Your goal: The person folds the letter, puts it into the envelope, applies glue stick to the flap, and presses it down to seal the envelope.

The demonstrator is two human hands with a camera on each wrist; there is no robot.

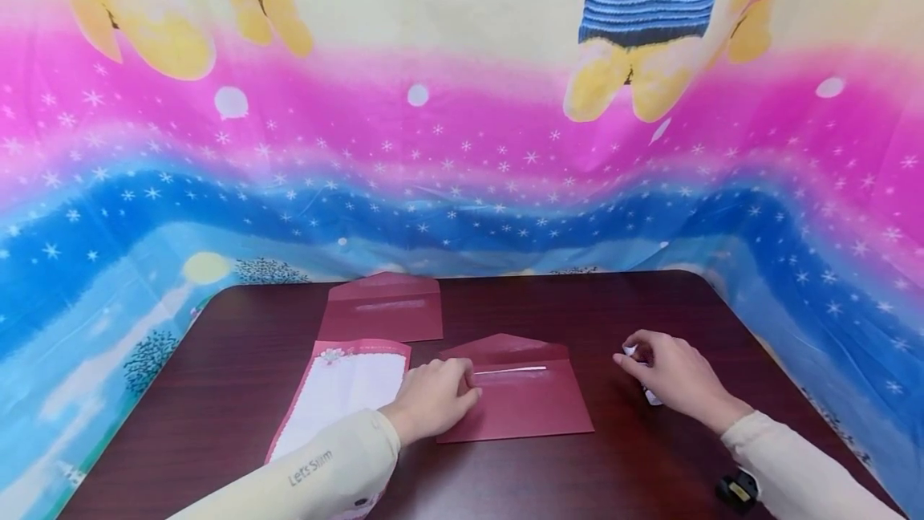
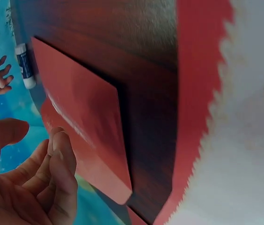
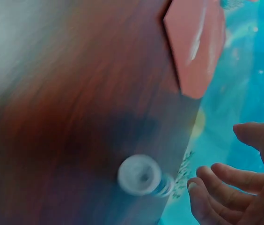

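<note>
My left hand (image 1: 436, 400) hovers at the left side of the near red envelope (image 1: 530, 404). In the left wrist view its thumb stands apart from loosely bent fingers (image 2: 64, 161), with nothing between them. The envelope's flap points away from me, and a shiny white streak (image 1: 512, 371) runs along the fold. Over the table's right side, my right hand (image 1: 674, 371) has its thumb and fingers spread in the right wrist view. Beside it is a glue stick (image 2: 25, 65) with white ends and a dark blue label, partly covered by that hand in the head view.
A second red envelope (image 1: 382, 315), flap up, lies at the back left. In front of it a white letter sheet (image 1: 346, 387) with a red border and flower corner passes under my left forearm. A printed cloth (image 1: 462, 143) hangs behind the dark wooden table (image 1: 216, 392).
</note>
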